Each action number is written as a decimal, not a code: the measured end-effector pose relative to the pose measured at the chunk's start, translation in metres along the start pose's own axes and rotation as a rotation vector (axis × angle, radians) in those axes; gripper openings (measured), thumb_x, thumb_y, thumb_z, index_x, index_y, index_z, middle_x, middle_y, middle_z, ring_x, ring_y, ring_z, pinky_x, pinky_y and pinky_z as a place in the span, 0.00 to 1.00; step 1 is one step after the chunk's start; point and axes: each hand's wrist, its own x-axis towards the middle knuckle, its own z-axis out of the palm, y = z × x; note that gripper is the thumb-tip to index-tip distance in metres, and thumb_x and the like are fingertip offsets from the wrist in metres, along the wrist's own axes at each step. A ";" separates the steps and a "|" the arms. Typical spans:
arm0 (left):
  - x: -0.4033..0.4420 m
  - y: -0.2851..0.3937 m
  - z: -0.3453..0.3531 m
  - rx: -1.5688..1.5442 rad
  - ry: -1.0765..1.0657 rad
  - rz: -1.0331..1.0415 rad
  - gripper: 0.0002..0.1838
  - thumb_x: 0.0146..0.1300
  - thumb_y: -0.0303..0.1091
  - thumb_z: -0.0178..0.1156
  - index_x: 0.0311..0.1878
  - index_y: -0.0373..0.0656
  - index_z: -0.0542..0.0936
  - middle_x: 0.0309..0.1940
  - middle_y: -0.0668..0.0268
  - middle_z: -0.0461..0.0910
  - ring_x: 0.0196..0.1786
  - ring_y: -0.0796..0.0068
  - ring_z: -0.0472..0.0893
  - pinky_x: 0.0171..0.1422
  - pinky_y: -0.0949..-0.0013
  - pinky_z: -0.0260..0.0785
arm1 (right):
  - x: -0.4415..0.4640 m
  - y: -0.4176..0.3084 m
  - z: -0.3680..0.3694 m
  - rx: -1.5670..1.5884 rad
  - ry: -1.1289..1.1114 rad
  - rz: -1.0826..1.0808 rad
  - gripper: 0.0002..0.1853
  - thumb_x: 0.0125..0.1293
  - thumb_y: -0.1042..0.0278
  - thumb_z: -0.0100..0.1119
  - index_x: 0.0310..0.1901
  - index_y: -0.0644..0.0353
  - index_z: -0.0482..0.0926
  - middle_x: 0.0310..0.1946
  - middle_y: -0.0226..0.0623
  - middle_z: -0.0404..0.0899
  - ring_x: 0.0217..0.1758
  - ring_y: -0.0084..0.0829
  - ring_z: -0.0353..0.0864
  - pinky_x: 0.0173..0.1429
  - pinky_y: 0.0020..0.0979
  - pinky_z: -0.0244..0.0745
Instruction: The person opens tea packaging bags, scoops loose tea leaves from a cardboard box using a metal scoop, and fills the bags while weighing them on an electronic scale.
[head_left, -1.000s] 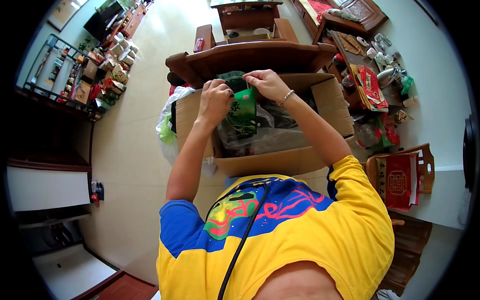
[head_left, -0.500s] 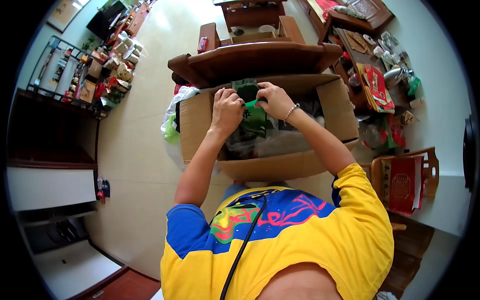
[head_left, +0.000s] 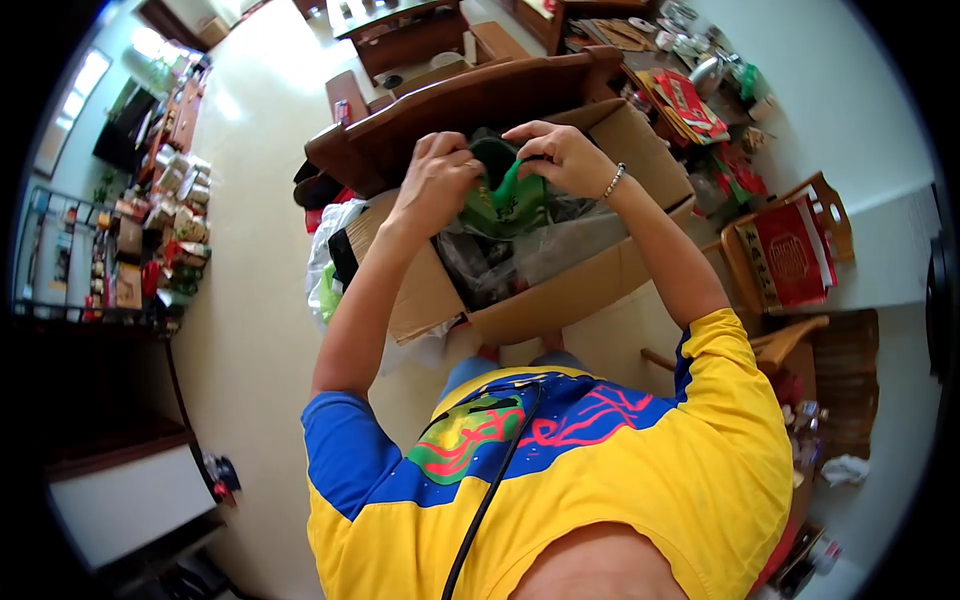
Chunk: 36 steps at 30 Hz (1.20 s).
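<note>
Between my two hands is a green plastic bag point(head_left: 510, 212) with dark lettering, its mouth parted and its inside dark. My left hand point(head_left: 438, 180) is closed on the left side of the bag's rim. Thumb and fingers of my right hand point(head_left: 562, 158) pinch the right side of the rim, where a bright green edge folds over. Below the bag stands an open cardboard box point(head_left: 570, 285) with its flaps spread. Clear plastic film point(head_left: 560, 250) and dark items I cannot make out lie inside it.
A wooden bench back point(head_left: 480, 100) rises just behind the box. White and lime-green bags point(head_left: 328, 250) lie at its left. On the right stand a wooden chair with a red bag point(head_left: 790, 255) and a cluttered side table point(head_left: 640, 75). Shelves of goods point(head_left: 185, 220) line the left.
The whole view has turned and shifted. Both hands have raised the green bag's rim and drawn it wider, so its opening and lettering show more.
</note>
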 end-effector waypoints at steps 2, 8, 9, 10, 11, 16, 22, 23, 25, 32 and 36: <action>0.013 0.006 -0.005 -0.073 -0.034 0.116 0.09 0.50 0.29 0.66 0.37 0.43 0.84 0.38 0.67 0.82 0.54 0.65 0.74 0.63 0.58 0.62 | -0.012 0.007 0.000 -0.206 0.104 -0.103 0.06 0.55 0.80 0.64 0.36 0.69 0.83 0.53 0.40 0.78 0.45 0.31 0.82 0.47 0.29 0.78; 0.045 0.019 -0.017 -0.313 -0.066 0.129 0.09 0.54 0.27 0.66 0.39 0.38 0.83 0.36 0.61 0.81 0.48 0.59 0.76 0.53 0.60 0.71 | -0.076 -0.026 -0.027 -0.011 0.296 0.194 0.05 0.61 0.82 0.59 0.38 0.70 0.82 0.52 0.40 0.79 0.44 0.25 0.82 0.48 0.25 0.77; 0.052 0.031 -0.018 -0.334 -0.077 0.158 0.09 0.54 0.27 0.66 0.39 0.38 0.83 0.36 0.61 0.81 0.48 0.59 0.76 0.53 0.60 0.71 | -0.084 -0.038 -0.031 -0.051 0.293 0.185 0.05 0.61 0.82 0.60 0.39 0.71 0.82 0.51 0.40 0.79 0.44 0.25 0.82 0.48 0.25 0.77; 0.059 0.042 -0.019 -0.336 -0.076 0.215 0.09 0.54 0.28 0.66 0.39 0.38 0.83 0.35 0.61 0.81 0.46 0.59 0.76 0.52 0.60 0.71 | -0.094 -0.046 -0.034 -0.094 0.288 0.171 0.05 0.61 0.82 0.60 0.39 0.71 0.82 0.50 0.39 0.79 0.43 0.24 0.82 0.48 0.25 0.77; 0.066 0.050 -0.021 -0.333 -0.068 0.273 0.09 0.55 0.28 0.66 0.39 0.37 0.82 0.34 0.61 0.80 0.45 0.59 0.77 0.50 0.59 0.71 | -0.104 -0.048 -0.039 -0.089 0.333 0.222 0.06 0.61 0.82 0.60 0.40 0.71 0.82 0.49 0.39 0.80 0.46 0.24 0.81 0.49 0.26 0.76; 0.095 0.103 -0.020 -0.427 -0.040 0.352 0.08 0.52 0.29 0.67 0.37 0.39 0.83 0.31 0.62 0.80 0.41 0.58 0.77 0.48 0.59 0.71 | -0.187 -0.081 -0.068 -0.075 0.494 0.233 0.05 0.61 0.82 0.60 0.40 0.69 0.82 0.43 0.37 0.82 0.43 0.24 0.82 0.49 0.25 0.76; 0.127 0.215 -0.007 -0.549 -0.106 0.528 0.08 0.53 0.27 0.67 0.36 0.38 0.82 0.30 0.60 0.79 0.39 0.57 0.78 0.42 0.59 0.71 | -0.316 -0.145 -0.081 -0.384 0.623 0.429 0.08 0.59 0.76 0.64 0.41 0.64 0.81 0.43 0.42 0.83 0.44 0.36 0.83 0.50 0.32 0.76; 0.132 0.245 -0.002 -0.600 -0.104 0.583 0.07 0.53 0.25 0.66 0.37 0.38 0.82 0.31 0.59 0.80 0.39 0.57 0.78 0.43 0.59 0.71 | -0.344 -0.164 -0.080 -0.421 0.661 0.416 0.08 0.59 0.75 0.64 0.40 0.64 0.81 0.43 0.42 0.83 0.44 0.37 0.83 0.49 0.33 0.76; 0.140 0.293 0.011 -0.677 -0.168 0.636 0.07 0.54 0.21 0.64 0.38 0.37 0.82 0.36 0.57 0.82 0.41 0.56 0.79 0.44 0.60 0.72 | -0.397 -0.183 -0.075 -0.421 0.747 0.522 0.09 0.59 0.75 0.64 0.40 0.65 0.81 0.42 0.41 0.83 0.44 0.34 0.83 0.49 0.31 0.77; 0.151 0.493 0.030 -0.865 -0.145 1.048 0.07 0.56 0.20 0.61 0.39 0.37 0.81 0.33 0.56 0.80 0.41 0.54 0.78 0.47 0.57 0.71 | -0.574 -0.295 -0.056 -0.644 0.914 0.842 0.09 0.63 0.74 0.63 0.43 0.68 0.81 0.47 0.40 0.84 0.44 0.32 0.86 0.48 0.27 0.78; 0.153 0.601 0.051 -0.896 -0.184 1.189 0.08 0.57 0.23 0.61 0.41 0.38 0.81 0.33 0.55 0.81 0.41 0.53 0.79 0.47 0.57 0.71 | -0.665 -0.335 -0.037 -0.721 1.076 0.854 0.10 0.61 0.69 0.63 0.43 0.63 0.83 0.37 0.41 0.85 0.38 0.35 0.85 0.44 0.31 0.76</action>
